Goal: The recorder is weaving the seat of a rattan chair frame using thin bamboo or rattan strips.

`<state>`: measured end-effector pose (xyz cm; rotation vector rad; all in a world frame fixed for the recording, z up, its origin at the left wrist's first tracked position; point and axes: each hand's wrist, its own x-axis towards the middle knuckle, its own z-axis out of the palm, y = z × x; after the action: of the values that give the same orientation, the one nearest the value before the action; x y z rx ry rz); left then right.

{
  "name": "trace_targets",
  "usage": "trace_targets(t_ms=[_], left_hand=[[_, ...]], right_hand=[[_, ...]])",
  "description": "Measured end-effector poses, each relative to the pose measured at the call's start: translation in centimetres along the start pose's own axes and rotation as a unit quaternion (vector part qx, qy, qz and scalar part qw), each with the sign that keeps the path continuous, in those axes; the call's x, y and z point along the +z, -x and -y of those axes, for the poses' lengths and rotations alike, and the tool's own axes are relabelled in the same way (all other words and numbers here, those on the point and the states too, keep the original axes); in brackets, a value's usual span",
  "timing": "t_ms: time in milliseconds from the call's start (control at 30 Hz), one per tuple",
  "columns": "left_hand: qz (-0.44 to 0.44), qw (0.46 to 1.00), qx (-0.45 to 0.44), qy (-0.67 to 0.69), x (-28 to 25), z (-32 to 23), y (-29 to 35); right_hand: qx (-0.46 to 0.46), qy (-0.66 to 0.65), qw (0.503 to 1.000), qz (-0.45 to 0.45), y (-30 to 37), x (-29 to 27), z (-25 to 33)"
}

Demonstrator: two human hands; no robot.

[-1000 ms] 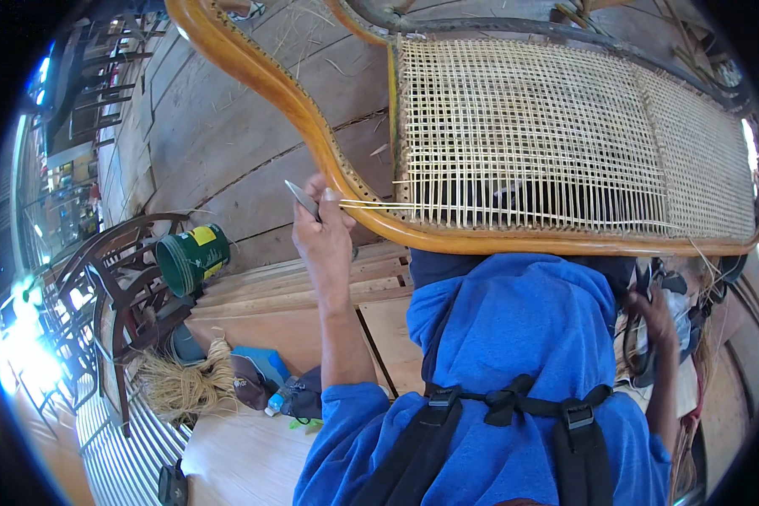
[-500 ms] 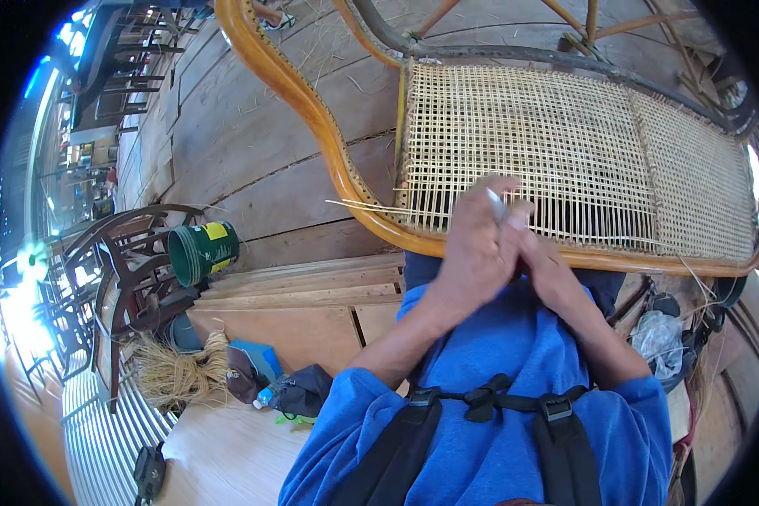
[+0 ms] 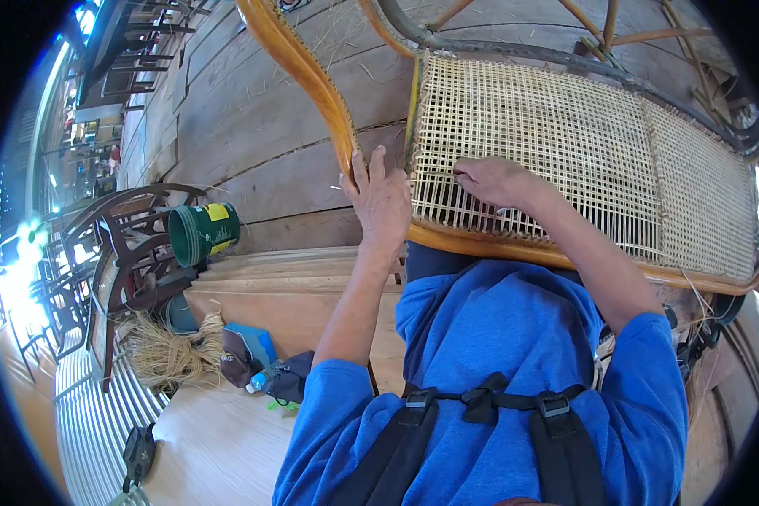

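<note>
A woven cane panel (image 3: 531,126) stretches across a curved, varnished wooden chair frame (image 3: 299,72) in front of me. My left hand (image 3: 379,202) lies over the frame's bend at the panel's left edge, fingers extended and apart. Pale strand ends poke out just left of its fingers. My right hand (image 3: 499,183) is over the left part of the weave, fingertips pinched together close to the strands. What those fingers grip, if anything, is too small to make out. Below this hand the weave is looser, with long gaps near the front rail (image 3: 481,240).
A green bucket (image 3: 202,234) lies tipped by dark wooden chair frames (image 3: 114,253) on the left. Nearby are a bundle of loose cane strands (image 3: 173,350), a dark cap (image 3: 238,358) and a small bottle (image 3: 258,381). Stacked boards (image 3: 295,278) run beside me.
My hands were together over the panel's front edge, with a pale pointed object between them. They have separated: the left went left onto the frame, the right up over the weave.
</note>
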<state>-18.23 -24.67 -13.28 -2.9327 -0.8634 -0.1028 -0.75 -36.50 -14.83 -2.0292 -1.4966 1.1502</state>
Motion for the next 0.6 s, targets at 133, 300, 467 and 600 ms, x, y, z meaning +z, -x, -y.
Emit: trace_targets(t_ms=[133,300,467,600], left_hand=[[-0.020,0.998,-0.017,0.050,-0.1,-0.4,0.3],[-0.036,0.996,-0.026,0.079,0.2,-0.6,0.6],[-0.043,0.995,-0.078,0.040,-0.2,-1.1,1.0],[-0.064,0.992,-0.104,0.041,-0.9,-2.7,2.8]], right_hand=[[0.006,0.108,0.993,0.055,-2.7,-0.9,1.0],[-0.046,0.136,0.989,0.044,-4.3,-0.9,1.2],[-0.117,0.199,0.972,0.046,-5.6,-2.1,1.9],[-0.136,0.213,0.965,0.070,-6.9,-2.5,0.7]])
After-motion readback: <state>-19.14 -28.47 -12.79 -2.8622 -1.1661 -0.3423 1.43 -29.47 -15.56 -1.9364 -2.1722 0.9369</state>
